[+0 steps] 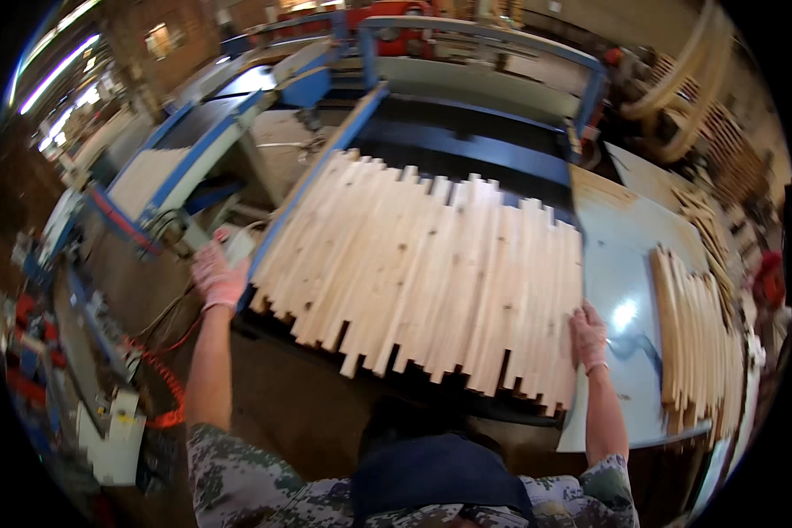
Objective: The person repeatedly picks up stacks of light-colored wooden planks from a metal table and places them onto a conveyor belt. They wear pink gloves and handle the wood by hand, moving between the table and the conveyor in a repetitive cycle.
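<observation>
A wide layer of pale wooden strips [414, 273] lies side by side on the dark bed of a blue-framed machine, their ends uneven at both near and far edges. My right hand [590, 336], in a pinkish work glove, rests against the right side of the layer with its fingers stretched along the outer strip. My left hand [219, 275], gloved alike, is off the bed's left edge, beside a small light-grey box [236, 245]. Its fingers look extended onto or next to the box; blur hides the exact contact.
On the right, a grey metal table [620, 264] carries a stack of wooden strips [695, 339]. A blue-framed conveyor [180, 154] stands at the left. An orange coiled hose [169, 387] hangs left of my forearm. Across the far end runs a blue frame bar [484, 31].
</observation>
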Demonstrator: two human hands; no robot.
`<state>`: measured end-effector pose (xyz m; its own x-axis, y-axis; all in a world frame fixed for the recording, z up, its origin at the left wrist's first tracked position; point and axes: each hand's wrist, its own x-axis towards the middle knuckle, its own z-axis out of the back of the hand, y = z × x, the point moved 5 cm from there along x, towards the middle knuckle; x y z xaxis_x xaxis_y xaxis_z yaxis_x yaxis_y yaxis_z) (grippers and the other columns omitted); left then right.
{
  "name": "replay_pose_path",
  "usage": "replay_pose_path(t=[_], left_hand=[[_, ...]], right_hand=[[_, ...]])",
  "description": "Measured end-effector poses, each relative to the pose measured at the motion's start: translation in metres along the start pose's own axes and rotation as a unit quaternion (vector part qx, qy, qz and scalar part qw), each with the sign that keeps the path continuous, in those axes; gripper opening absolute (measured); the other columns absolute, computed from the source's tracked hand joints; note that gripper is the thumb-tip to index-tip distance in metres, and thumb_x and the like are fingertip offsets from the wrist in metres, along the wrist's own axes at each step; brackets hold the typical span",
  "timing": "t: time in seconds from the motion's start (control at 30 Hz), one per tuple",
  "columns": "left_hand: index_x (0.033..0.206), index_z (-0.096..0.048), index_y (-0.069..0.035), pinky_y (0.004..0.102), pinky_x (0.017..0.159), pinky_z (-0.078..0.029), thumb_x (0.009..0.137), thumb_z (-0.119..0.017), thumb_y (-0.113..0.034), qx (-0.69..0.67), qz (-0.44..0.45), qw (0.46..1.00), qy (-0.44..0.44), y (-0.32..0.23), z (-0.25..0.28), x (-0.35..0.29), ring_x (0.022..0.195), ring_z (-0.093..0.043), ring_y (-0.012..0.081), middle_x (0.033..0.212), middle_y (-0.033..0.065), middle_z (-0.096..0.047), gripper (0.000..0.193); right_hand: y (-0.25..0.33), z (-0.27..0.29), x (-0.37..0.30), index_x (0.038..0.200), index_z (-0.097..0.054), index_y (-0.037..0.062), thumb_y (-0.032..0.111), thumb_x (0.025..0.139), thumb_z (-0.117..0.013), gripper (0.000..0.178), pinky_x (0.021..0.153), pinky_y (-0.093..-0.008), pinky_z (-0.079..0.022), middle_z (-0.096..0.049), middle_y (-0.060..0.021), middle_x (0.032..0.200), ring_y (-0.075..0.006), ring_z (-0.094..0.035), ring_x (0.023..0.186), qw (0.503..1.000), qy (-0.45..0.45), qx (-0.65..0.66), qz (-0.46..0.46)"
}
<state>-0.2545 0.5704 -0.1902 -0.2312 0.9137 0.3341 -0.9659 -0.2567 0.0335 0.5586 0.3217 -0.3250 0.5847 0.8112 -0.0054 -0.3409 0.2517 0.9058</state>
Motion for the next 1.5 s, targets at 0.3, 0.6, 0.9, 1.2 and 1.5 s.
replay_pose_path(t=[0.3, 0.6, 0.9, 1.2, 1.5], left_hand=[[0.157, -0.048, 0.001, 0.0519, 0.124, -0.034, 0.091, -0.076, -0.047, -0.056, 0.008, 0.998, 0.039, 0.021, 0.007, 0.001, 0.146, -0.049, 0.0425, 0.159, 0.0283, -0.051, 0.086], [0.136, -0.068, 0.005, 0.0384, 0.106, -0.055, 0.105, -0.065, -0.045, -0.702, -0.160, 0.567, 0.400, -0.091, 0.045, -0.198, 0.118, -0.070, 0.0244, 0.125, 0.0153, -0.074, 0.059], [0.139, -0.066, 0.011, 0.0404, 0.114, -0.050, 0.098, -0.074, -0.047, -0.497, -0.225, 0.303, 0.781, -0.232, 0.049, -0.477, 0.126, -0.070, 0.0307, 0.133, 0.0234, -0.074, 0.071], [0.149, -0.061, 0.004, 0.0337, 0.115, -0.046, 0.105, -0.070, -0.029, -0.239, -0.407, 0.299, 0.829, -0.323, -0.021, -0.558, 0.134, -0.063, 0.0217, 0.145, 0.0144, -0.069, 0.056], [0.154, -0.057, -0.008, 0.0446, 0.113, -0.045, 0.111, -0.046, -0.050, 0.117, -0.399, 0.612, 0.673, -0.216, -0.325, -0.558, 0.135, -0.061, 0.0358, 0.148, 0.0154, -0.067, 0.061]], right_hand=[[0.029, 0.002, -0.020, 0.159, -0.049, -0.0037, 0.032, 0.107, -0.066, 0.065, 0.122, -0.0335, -0.040, -0.058, -0.0163, 0.159, -0.0233, -0.054, 0.146, 0.996, -0.017, 0.085, -0.010], [-0.002, 0.005, -0.119, 0.160, -0.049, -0.0035, 0.028, 0.107, -0.072, 0.066, 0.119, -0.0318, -0.043, -0.065, -0.0125, 0.149, -0.0189, -0.059, 0.137, 0.924, -0.027, 0.378, -0.040], [-0.011, 0.008, -0.268, 0.157, -0.053, -0.0025, 0.016, 0.108, -0.068, 0.054, 0.114, -0.0309, -0.048, -0.068, -0.0121, 0.143, -0.0172, -0.062, 0.128, 0.949, -0.042, 0.312, -0.029], [-0.030, 0.015, -0.404, 0.129, -0.075, -0.0008, 0.023, 0.107, -0.070, 0.033, 0.073, -0.0271, -0.051, -0.073, -0.0052, 0.102, -0.0126, -0.062, 0.084, 0.831, -0.141, 0.485, -0.235], [-0.277, -0.026, -0.726, 0.108, -0.082, 0.0028, 0.044, 0.092, -0.069, 0.046, 0.088, -0.0429, -0.060, -0.080, -0.0204, 0.110, -0.0328, -0.076, 0.100, 0.752, -0.109, -0.014, -0.650]])
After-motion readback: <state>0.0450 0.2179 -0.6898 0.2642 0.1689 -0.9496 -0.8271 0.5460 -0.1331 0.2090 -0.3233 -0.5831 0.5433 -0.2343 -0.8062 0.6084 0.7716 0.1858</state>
